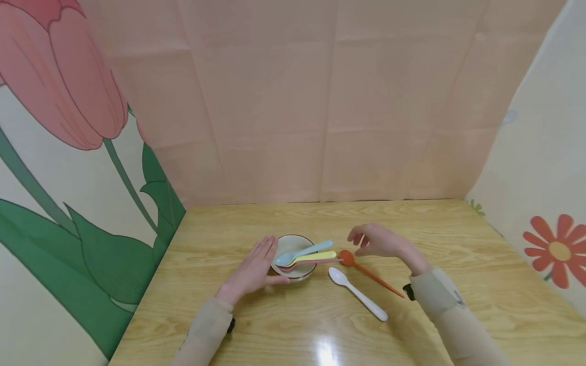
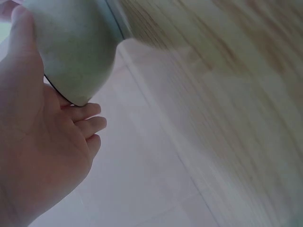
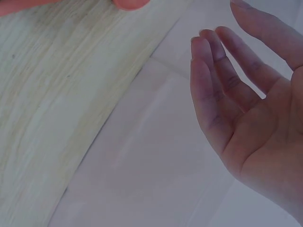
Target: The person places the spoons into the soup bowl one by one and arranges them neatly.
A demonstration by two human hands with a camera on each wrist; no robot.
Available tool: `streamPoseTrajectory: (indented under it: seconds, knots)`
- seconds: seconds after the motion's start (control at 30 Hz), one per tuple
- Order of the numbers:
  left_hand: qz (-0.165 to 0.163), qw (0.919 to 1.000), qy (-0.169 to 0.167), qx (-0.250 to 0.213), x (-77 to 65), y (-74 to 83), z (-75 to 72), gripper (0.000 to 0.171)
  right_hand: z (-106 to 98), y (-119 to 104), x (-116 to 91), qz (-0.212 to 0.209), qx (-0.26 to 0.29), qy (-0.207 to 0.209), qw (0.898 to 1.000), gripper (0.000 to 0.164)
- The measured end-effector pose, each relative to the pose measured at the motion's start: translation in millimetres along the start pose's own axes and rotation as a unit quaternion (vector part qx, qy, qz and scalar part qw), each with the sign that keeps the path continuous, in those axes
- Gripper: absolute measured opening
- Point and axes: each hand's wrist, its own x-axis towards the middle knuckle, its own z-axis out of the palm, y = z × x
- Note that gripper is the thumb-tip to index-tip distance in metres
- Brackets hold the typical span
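My left hand (image 1: 253, 272) rests against the left side of a small bowl (image 1: 298, 279) with a dark rim, fingers fairly straight and thumb spread along its near side. In the left wrist view, the palm and fingers lie at the pale green bowl (image 2: 78, 47). A light blue spoon (image 1: 313, 248), a yellow spoon (image 1: 316, 256) and a pink spoon (image 1: 322, 261) lean in the bowl, handles pointing right. My right hand (image 1: 377, 241) hovers above the head of an orange spoon (image 1: 373, 276), its fingers loosely bent and holding nothing. Nearer me lies a white spoon (image 1: 359, 295).
Everything stands on a wood-grain table (image 1: 274, 325). A pink sheet (image 1: 297, 117) hangs along its back edge. Flower-patterned panels flank it, with a big tulip (image 1: 68, 76) at left and a red flower (image 1: 558, 249) at right.
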Motion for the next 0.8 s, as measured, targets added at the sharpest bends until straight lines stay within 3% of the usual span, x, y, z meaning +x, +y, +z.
streamPoseTrajectory:
  seconds: [0.4, 0.8]
  knots:
    - [-0.005, 1.0, -0.006, -0.001, 0.7, 1.0, -0.5, 0.11, 8, 18, -26, 0.005, 0.021, 0.031, 0.999, 0.025]
    - [-0.004, 1.0, -0.007, 0.003, 1.8, 0.1, 1.6, 0.111, 19, 31, -50, 0.037, 0.021, 0.033, 0.999, 0.027]
